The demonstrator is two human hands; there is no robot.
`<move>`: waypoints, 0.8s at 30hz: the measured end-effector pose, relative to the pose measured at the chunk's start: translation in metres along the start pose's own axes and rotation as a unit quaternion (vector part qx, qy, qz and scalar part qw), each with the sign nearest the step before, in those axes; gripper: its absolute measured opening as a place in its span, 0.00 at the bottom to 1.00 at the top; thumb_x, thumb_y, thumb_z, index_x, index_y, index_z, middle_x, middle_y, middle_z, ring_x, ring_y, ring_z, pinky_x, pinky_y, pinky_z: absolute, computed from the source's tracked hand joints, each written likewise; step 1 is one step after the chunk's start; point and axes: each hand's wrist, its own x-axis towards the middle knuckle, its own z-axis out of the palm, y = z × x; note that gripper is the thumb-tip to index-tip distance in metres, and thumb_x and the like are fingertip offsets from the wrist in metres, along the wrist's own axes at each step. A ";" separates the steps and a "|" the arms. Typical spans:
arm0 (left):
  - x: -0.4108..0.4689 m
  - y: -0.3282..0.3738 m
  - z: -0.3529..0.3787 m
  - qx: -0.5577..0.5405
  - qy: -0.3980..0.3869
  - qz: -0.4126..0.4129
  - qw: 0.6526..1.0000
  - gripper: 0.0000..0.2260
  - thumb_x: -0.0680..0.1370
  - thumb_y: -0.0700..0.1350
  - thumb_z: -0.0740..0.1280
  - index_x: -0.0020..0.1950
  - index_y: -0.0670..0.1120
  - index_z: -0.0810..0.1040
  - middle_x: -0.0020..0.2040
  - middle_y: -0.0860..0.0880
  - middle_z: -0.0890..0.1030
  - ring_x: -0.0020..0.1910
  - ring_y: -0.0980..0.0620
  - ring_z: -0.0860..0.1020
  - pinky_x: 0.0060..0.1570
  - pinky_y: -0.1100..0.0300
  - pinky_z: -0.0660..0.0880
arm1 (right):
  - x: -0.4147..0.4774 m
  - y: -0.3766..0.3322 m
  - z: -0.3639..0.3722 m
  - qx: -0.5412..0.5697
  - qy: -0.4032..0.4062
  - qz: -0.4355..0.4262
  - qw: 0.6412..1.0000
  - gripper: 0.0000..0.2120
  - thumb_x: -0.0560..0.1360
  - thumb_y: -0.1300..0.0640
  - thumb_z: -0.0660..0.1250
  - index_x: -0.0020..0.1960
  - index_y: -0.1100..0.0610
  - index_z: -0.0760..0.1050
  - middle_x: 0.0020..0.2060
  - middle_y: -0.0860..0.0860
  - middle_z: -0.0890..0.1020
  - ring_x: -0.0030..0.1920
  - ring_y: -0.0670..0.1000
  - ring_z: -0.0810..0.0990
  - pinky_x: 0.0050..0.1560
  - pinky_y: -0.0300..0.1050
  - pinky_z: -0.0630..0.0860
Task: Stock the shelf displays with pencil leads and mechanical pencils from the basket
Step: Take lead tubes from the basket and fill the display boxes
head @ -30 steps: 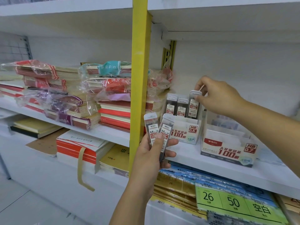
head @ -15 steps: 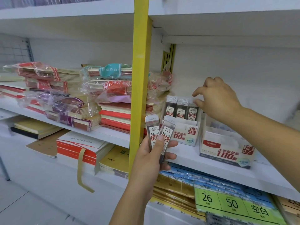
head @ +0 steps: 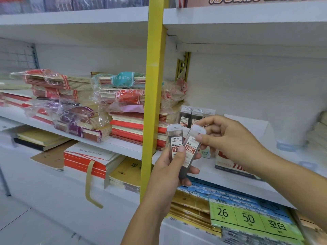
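Midway through stocking at the white shelf [head: 230, 184], with shrink-wrapped notebook stacks [head: 70, 112] at nine o'clock, the yellow upright [head: 154, 68] at twelve, and the 0.5 HB display box [head: 205, 152] at four o'clock, just behind the hands and holding a row of lead cases [head: 192, 117] upright. Left hand [head: 169, 174] at six o'clock gripping two 0.5 HB lead cases [head: 174, 140] fanned upward under the thumb; right hand [head: 230, 138] at four o'clock, fingers [head: 208, 121] narrowed to a pinch on the cap end of the right-hand case [head: 191, 147]. Next, by the look of it: draw that case free without loosening the other, then stand it in the row at twelve o'clock from the pinch.
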 end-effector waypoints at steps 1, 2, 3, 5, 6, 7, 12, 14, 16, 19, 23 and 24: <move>0.000 0.000 -0.001 -0.001 0.005 -0.004 1.000 0.17 0.76 0.61 0.63 0.63 0.57 0.78 0.54 0.49 0.86 0.39 0.55 0.83 0.29 0.64 0.75 | 0.002 -0.001 -0.003 0.008 0.015 0.001 1.000 0.10 0.74 0.59 0.72 0.54 0.51 0.77 0.40 0.48 0.86 0.38 0.49 0.84 0.34 0.39 0.79; 0.001 0.000 -0.002 -0.002 0.014 -0.007 1.000 0.18 0.76 0.61 0.63 0.63 0.57 0.77 0.53 0.49 0.87 0.39 0.55 0.83 0.29 0.64 0.75 | 0.006 -0.001 -0.008 0.016 0.041 -0.003 0.999 0.10 0.74 0.59 0.71 0.53 0.51 0.77 0.41 0.48 0.86 0.38 0.48 0.84 0.34 0.39 0.79; 0.001 -0.001 -0.003 -0.003 0.026 -0.009 1.000 0.17 0.77 0.61 0.62 0.63 0.57 0.77 0.53 0.50 0.87 0.37 0.55 0.82 0.28 0.64 0.75 | 0.011 -0.002 -0.015 0.018 0.071 -0.011 0.997 0.09 0.75 0.60 0.70 0.53 0.50 0.76 0.41 0.48 0.86 0.38 0.48 0.84 0.34 0.39 0.78; 0.003 -0.001 -0.005 0.002 0.047 -0.012 0.999 0.13 0.79 0.59 0.61 0.61 0.58 0.76 0.51 0.50 0.87 0.34 0.56 0.81 0.26 0.65 0.74 | 0.024 -0.005 -0.031 -0.014 0.129 -0.050 0.990 0.09 0.76 0.60 0.69 0.50 0.47 0.74 0.42 0.50 0.84 0.38 0.47 0.83 0.35 0.38 0.77; 0.004 -0.001 -0.006 0.011 0.054 -0.013 0.998 0.11 0.81 0.59 0.60 0.60 0.59 0.76 0.50 0.51 0.87 0.33 0.57 0.79 0.26 0.65 0.73 | 0.031 -0.006 -0.039 -0.047 0.149 -0.075 0.985 0.11 0.77 0.60 0.68 0.48 0.45 0.72 0.41 0.49 0.83 0.38 0.46 0.83 0.36 0.38 0.76; 0.004 -0.001 -0.006 0.021 0.060 -0.014 0.998 0.10 0.82 0.58 0.59 0.59 0.59 0.76 0.50 0.51 0.87 0.31 0.58 0.78 0.26 0.66 0.72 | 0.037 -0.006 -0.045 -0.089 0.162 -0.095 0.978 0.12 0.77 0.60 0.67 0.47 0.43 0.71 0.41 0.47 0.82 0.38 0.45 0.82 0.37 0.37 0.75; 0.006 -0.002 -0.008 0.041 0.082 -0.007 0.996 0.09 0.84 0.55 0.57 0.58 0.59 0.76 0.48 0.52 0.87 0.29 0.58 0.76 0.25 0.67 0.69 | 0.064 0.011 -0.053 -0.293 0.149 -0.127 0.936 0.10 0.77 0.59 0.67 0.50 0.45 0.69 0.41 0.41 0.78 0.39 0.40 0.76 0.37 0.35 0.68; 0.006 -0.002 -0.008 0.042 0.085 -0.007 0.996 0.09 0.84 0.54 0.57 0.58 0.59 0.76 0.47 0.52 0.87 0.29 0.58 0.76 0.25 0.66 0.69 | 0.072 0.020 -0.050 -0.349 0.126 -0.128 0.920 0.09 0.77 0.59 0.66 0.52 0.47 0.70 0.41 0.44 0.78 0.40 0.43 0.75 0.37 0.39 0.69; 0.006 -0.002 -0.008 0.043 0.085 -0.008 0.995 0.09 0.84 0.54 0.57 0.58 0.59 0.76 0.47 0.52 0.87 0.29 0.58 0.76 0.25 0.66 0.70 | 0.079 0.029 -0.047 -0.398 0.110 -0.121 0.903 0.08 0.77 0.58 0.65 0.53 0.47 0.69 0.43 0.48 0.78 0.42 0.48 0.75 0.37 0.44 0.69; 0.006 -0.002 -0.009 0.047 0.089 -0.009 0.995 0.08 0.84 0.53 0.58 0.58 0.59 0.76 0.46 0.52 0.87 0.29 0.58 0.77 0.25 0.66 0.71 | 0.089 0.039 -0.044 -0.403 0.091 -0.084 0.907 0.12 0.75 0.58 0.67 0.54 0.48 0.69 0.44 0.49 0.77 0.45 0.50 0.74 0.39 0.46 0.69; 0.006 -0.001 -0.011 0.057 0.091 -0.007 0.994 0.08 0.84 0.52 0.58 0.58 0.55 0.77 0.46 0.51 0.87 0.30 0.57 0.78 0.25 0.66 0.71 | 0.095 0.048 -0.043 -0.388 0.080 -0.044 0.917 0.13 0.73 0.59 0.69 0.51 0.47 0.68 0.44 0.49 0.77 0.48 0.49 0.73 0.43 0.48 0.72; 0.006 0.000 -0.011 0.059 0.091 -0.007 0.994 0.09 0.84 0.52 0.59 0.58 0.55 0.77 0.45 0.51 0.87 0.30 0.57 0.78 0.25 0.66 0.71 | 0.096 0.049 -0.044 -0.397 0.081 -0.042 0.913 0.12 0.73 0.57 0.70 0.50 0.46 0.69 0.44 0.49 0.78 0.49 0.49 0.72 0.44 0.48 0.71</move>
